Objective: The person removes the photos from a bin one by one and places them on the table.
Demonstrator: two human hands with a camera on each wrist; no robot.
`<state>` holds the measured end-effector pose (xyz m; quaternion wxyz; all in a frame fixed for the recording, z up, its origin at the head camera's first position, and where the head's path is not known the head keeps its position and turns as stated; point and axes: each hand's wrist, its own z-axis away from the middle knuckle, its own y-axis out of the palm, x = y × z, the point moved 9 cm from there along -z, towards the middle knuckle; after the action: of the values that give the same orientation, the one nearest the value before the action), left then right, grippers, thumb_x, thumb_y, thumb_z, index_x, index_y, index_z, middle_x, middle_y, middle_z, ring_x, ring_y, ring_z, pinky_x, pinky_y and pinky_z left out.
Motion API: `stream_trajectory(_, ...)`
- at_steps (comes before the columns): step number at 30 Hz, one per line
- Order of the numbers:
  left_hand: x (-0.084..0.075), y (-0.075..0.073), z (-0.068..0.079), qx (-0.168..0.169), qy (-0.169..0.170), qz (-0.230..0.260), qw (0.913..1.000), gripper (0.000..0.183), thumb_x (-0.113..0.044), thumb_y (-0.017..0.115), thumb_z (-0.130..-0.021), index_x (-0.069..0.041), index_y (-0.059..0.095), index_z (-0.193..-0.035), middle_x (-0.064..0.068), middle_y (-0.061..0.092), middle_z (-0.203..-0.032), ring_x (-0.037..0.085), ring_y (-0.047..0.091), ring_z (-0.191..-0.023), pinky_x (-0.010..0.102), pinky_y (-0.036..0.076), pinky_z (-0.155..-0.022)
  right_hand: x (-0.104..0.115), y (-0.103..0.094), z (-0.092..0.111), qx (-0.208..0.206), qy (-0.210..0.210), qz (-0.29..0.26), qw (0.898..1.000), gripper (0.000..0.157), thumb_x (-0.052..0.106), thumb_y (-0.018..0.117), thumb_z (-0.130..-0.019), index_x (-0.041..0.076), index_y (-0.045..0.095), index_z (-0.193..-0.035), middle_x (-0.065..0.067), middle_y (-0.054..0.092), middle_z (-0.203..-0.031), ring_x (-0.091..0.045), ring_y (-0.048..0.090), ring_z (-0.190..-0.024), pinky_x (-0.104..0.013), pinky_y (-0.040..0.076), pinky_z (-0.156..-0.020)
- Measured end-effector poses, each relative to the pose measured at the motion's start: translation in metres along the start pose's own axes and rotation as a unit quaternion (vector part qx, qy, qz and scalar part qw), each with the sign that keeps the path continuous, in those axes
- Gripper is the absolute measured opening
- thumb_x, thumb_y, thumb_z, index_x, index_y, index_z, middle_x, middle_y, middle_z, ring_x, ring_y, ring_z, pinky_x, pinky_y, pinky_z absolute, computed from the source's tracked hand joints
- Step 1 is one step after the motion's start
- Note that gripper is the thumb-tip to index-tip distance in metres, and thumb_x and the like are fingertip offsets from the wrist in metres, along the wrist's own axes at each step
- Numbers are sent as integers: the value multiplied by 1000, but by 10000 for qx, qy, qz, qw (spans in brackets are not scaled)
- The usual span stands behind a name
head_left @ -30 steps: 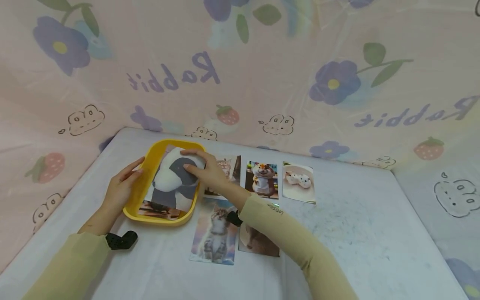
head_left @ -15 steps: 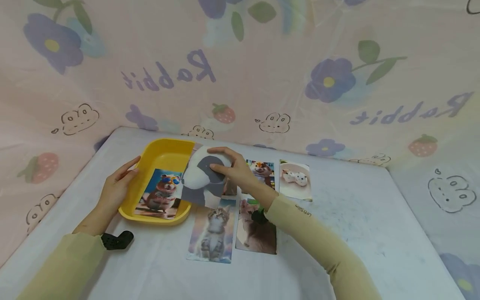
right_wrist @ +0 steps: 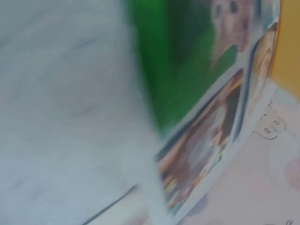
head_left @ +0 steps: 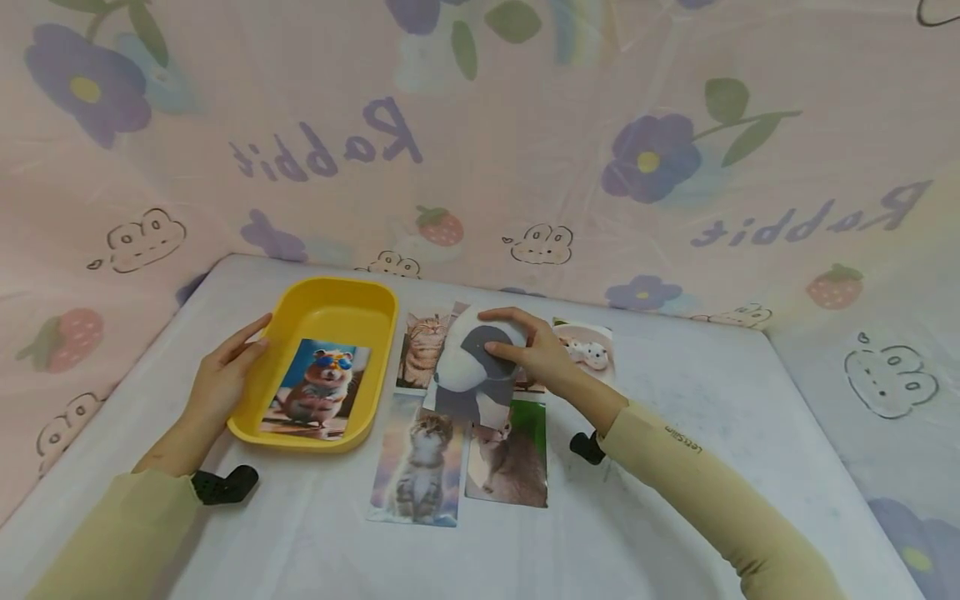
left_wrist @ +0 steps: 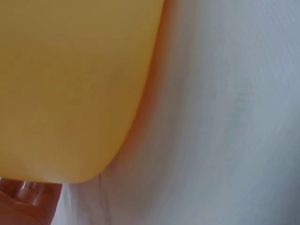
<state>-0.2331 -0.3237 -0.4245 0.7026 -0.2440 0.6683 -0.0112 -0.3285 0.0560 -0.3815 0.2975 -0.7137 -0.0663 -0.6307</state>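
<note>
In the head view my left hand [head_left: 221, 383] grips the left rim of a yellow tray [head_left: 330, 312]; the left wrist view shows fingertips behind the tray's edge. A photo card [head_left: 315, 387] of a hamster in sunglasses lies inside. With thumb and fingers, my right hand [head_left: 536, 346] pinches a grey-and-white picture card [head_left: 465, 375] above the cards on the table. That card partly covers a tabby cat card [head_left: 422, 350], and hand and card hide most of another behind them. Below lie a kitten card [head_left: 420, 471] and a grey cat card [head_left: 510, 471].
A card with two white hamsters [head_left: 588, 348] lies at the right end of the far row, partly behind my right hand. The white-covered table [head_left: 712, 433] meets a patterned pink curtain [head_left: 480, 167] at the back and sides.
My right hand has lifted the grey-and-white card out of the tray and carried it right, over the laid cards. The sunglasses hamster card beneath is now uncovered. My left hand stays at the tray.
</note>
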Motion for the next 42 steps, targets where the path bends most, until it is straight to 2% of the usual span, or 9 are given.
stream_trajectory(4, 3, 0, -1, 19, -120, -156, 9998, 48, -38, 48, -100, -25, 42, -146, -27, 51, -92, -5, 47, -87, 5, 39, -73, -8, -10, 12, 30, 157, 31, 9999, 42, 16, 69, -89, 15, 59, -130, -2, 48, -141, -23, 43, -129, -34, 44, -87)
stream_trajectory(7, 5, 1, -1, 69, -225, -221, 9995, 49, -40, 47, -100, -26, 40, -147, -24, 50, -95, -4, 46, -88, 6, 38, -73, -10, -16, 22, 92, 83, -14, 9999, 43, 14, 68, -89, 11, 57, -131, -6, 48, -141, -23, 38, -135, -40, 42, -97)
stream_trajectory(12, 7, 1, -2, 98, -252, -217, 9994, 50, -40, 47, -100, -26, 40, -147, -25, 50, -95, -3, 46, -88, 5, 39, -72, -17, -27, 37, 71, 48, 57, 9999, 45, 11, 68, -89, 7, 56, -131, -10, 49, -141, -26, 36, -137, -51, 34, -107)
stream_trajectory(22, 5, 0, 1, 55, -285, -129, 9995, 48, -40, 47, -100, -28, 41, -146, -27, 48, -95, -5, 45, -89, 4, 38, -73, -39, -47, 68, 9, 307, 292, 9991, 44, 14, 69, -88, 8, 57, -130, -13, 46, -143, -32, 23, -143, -59, 24, -110)
stream_trajectory(30, 6, 1, -1, 87, -285, -108, 9995, 47, -38, 47, -100, -29, 41, -146, -27, 49, -96, -5, 45, -89, 4, 38, -73, -59, -57, 91, 44, 506, 504, 9974, 43, 17, 69, -88, 11, 58, -129, -13, 47, -142, -34, 24, -142, -63, 16, -110)
stream_trajectory(34, 6, 1, -1, 99, -285, -108, 9995, 48, -40, 47, -100, -29, 41, -146, -26, 48, -96, -5, 45, -89, 4, 38, -73, -66, -63, 102, 59, 581, 648, 9962, 42, 18, 69, -88, 10, 59, -128, -13, 51, -138, -35, 31, -138, -62, 20, -109)
stream_trajectory(37, 6, 2, -1, 122, -288, -97, 9995, 48, -40, 47, -100, -29, 40, -146, -25, 49, -97, -5, 45, -89, 4, 38, -73, -72, -68, 112, 84, 690, 747, 9948, 41, 19, 69, -88, 11, 60, -127, -11, 53, -136, -27, 38, -134, -61, 24, -108)
stream_trajectory(42, 7, 2, -1, 150, -291, -103, 9994, 48, -39, 46, -100, -29, 39, -147, -25, 48, -97, -5, 45, -89, 4, 38, -73, -79, -76, 124, 184, 727, 847, 9936, 40, 19, 68, -89, 13, 60, -127, -10, 54, -135, 3, 41, -124, -63, 22, -107)
